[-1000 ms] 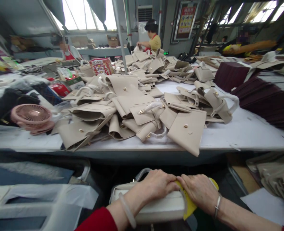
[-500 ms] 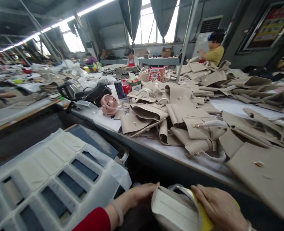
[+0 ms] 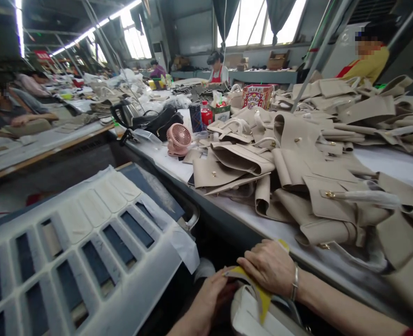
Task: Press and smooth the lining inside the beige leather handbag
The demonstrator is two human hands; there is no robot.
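Note:
Low in the head view, a partly made handbag (image 3: pixel 275 322) with a whitish panel and a beige side sits between my hands, cut off by the bottom edge. A yellow sheet-like piece (image 3: pixel 261 298) lies bent along its rim; its material I cannot make out. My right hand (image 3: pixel 271 268), with a bracelet at the wrist, is closed over this yellow piece from above. At the rim's left end, my left hand (image 3: pixel 211 298) has its fingers curled in against the bag and the tip of the yellow piece. Its fingertips are partly hidden.
To the left lies a white slotted tray (image 3: pixel 87 242) holding several pale panels (image 3: pixel 103 205). Beige bag parts (image 3: pixel 297 186) are heaped along the table in front and right. A pink fan (image 3: pixel 179 139) stands near the table edge. People work farther back.
My view has turned left. My right hand has moved left and over the rim, now close to my left hand. The bag has turned, and more of the yellow piece shows along its rim.

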